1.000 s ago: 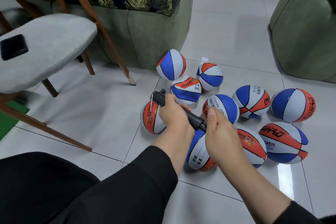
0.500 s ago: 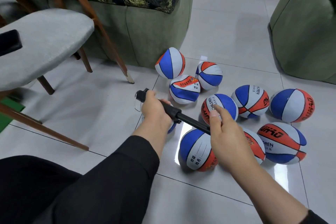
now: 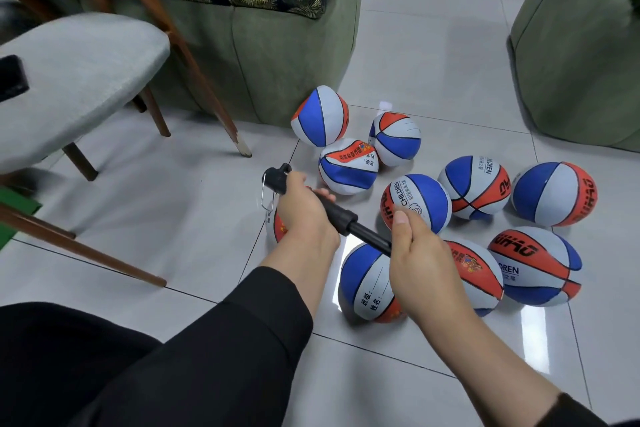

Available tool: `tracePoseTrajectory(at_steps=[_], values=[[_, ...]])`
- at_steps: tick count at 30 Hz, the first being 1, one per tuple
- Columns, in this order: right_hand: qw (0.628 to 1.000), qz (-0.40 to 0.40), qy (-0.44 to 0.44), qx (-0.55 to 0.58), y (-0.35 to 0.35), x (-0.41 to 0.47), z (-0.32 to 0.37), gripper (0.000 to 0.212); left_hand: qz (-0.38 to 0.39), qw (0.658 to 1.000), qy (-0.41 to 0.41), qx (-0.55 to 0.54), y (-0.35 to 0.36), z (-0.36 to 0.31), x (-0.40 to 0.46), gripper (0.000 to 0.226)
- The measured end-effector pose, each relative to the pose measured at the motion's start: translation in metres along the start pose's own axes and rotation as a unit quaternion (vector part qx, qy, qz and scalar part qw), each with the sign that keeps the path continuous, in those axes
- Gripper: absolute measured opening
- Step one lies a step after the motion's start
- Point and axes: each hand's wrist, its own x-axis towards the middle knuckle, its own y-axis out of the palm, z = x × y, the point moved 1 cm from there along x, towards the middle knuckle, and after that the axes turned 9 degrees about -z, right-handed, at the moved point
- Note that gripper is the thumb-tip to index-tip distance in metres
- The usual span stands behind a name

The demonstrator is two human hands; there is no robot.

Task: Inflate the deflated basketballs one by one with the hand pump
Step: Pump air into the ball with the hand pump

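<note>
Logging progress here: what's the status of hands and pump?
Both hands on pump: left hand grips barrel, right hand holds handle. Basketball beneath left hand. Nothing obstructing.

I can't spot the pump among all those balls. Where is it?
The pump is mid-frame in the head view, held above the floor: left hand grips its barrel, right hand its handle end, just left of the CHILDREN ball.

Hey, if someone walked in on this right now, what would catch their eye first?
Probably the black hand pump at centre, the left hand gripping its barrel and the right hand its handle end. Next, the red, white and blue basketballs scattered on the tiled floor beyond, beside a green sofa.
</note>
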Motion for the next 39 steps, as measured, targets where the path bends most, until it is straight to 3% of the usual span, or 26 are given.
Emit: tracePoseTrajectory(at_steps=[7,11,15,20,24,27,30,35,39], values=[[1.000,0.011,-0.011,0.026,0.025,-0.001,0.010,0.043,-0.007,0.999,0.037,0.021,-0.012,0.021,-0.012,0.016],[0.996,0.082,-0.003,0.037,0.041,-0.003,0.013,0.042,0.000,0.999,0.018,0.040,-0.026,0.014,0.007,0.018],[0.984,0.173,-0.022,0.025,0.062,-0.004,0.007,0.062,0.022,0.998,-0.001,0.065,-0.047,-0.009,0.034,0.019],[0.994,0.107,0.002,0.010,0.072,0.023,-0.009,0.054,0.043,0.981,0.035,0.186,-0.068,-0.025,0.063,0.025],[0.991,0.108,-0.056,-0.060,0.087,0.057,-0.007,0.042,0.040,0.961,0.094,0.256,-0.073,-0.027,0.082,0.016],[0.976,0.144,-0.111,-0.117,0.105,0.084,-0.004,0.040,0.041,0.917,0.163,0.363,-0.075,-0.027,0.102,0.019],[0.947,0.197,-0.179,-0.180,0.134,0.108,-0.008,0.037,0.058,0.889,0.178,0.418,-0.070,-0.026,0.126,0.026],[0.869,0.294,-0.267,-0.294,0.191,0.139,-0.035,0.051,0.102,0.863,0.175,0.462,-0.041,-0.024,0.158,0.031],[0.871,0.298,-0.266,-0.287,0.214,0.157,-0.036,0.065,0.089,0.865,0.163,0.466,-0.020,-0.018,0.178,0.034]])
